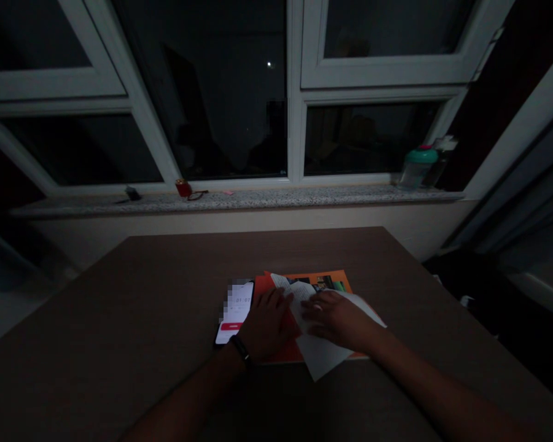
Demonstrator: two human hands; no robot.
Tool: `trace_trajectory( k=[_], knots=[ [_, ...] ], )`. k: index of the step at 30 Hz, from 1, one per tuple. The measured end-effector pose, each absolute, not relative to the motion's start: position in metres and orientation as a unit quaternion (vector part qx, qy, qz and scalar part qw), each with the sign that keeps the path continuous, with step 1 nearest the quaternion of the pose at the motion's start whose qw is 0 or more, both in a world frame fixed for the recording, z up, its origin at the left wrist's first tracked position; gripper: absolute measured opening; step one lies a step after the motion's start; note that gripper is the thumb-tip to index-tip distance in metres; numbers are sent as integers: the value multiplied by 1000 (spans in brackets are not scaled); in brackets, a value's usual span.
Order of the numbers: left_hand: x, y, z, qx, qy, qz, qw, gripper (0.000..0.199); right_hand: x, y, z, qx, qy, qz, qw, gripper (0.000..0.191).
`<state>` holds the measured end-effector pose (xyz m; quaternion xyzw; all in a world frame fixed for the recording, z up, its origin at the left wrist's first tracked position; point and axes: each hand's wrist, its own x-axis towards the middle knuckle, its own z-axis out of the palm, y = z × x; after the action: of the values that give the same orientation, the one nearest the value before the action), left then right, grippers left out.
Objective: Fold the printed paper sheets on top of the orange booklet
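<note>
So we've got a thin white paper sheet with rows of small dark text (320, 356) right under our hands. It's sitting on a flat orange-and-red booklet with a patch of dark pictures (334, 276), and that's on the wide brown wood-look tabletop (142, 307).

The bit that matters: the sheet runs on a slant, from just past our left fingertips back toward us, with one corner poking out on our side of the right hand. Our right hand (338, 319) is the nearer one, lying over the paper's middle; our left hand (267, 322) only meets its left edge and mostly covers red.

Left hand is palm down, fingers stretched out, not gripping anything as far as we can see. Right hand is palm down too with the fingers a bit bent, and we honestly can't tell if it's pinching an edge or just pressing.

As for looks, the sheet seems folded or overlapped: text shows between our fingertips, a plain white flap sticks out beyond the right hand, and the near corner is blank. Too dim to read any of it.

Just left of our left hand there's a dark-edged phone with a bright white screen and a red button (234, 313).
</note>
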<state>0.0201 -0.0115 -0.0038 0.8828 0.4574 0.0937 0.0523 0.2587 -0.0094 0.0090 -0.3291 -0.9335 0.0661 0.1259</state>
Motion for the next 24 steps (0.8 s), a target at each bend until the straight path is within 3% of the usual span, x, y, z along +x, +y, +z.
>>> trace_trajectory(
  k=[5,17,24],
  knots=[
    [14,-6,-2,888,449,82,60,56,269,-5,15,-416,-899,42,130,31],
    [0,6,-2,907,414,61,55,56,270,-6,15,-418,-897,49,136,33],
    [-11,14,-11,916,392,65,52,55,281,3,9,-443,-867,129,188,40]
  ],
)
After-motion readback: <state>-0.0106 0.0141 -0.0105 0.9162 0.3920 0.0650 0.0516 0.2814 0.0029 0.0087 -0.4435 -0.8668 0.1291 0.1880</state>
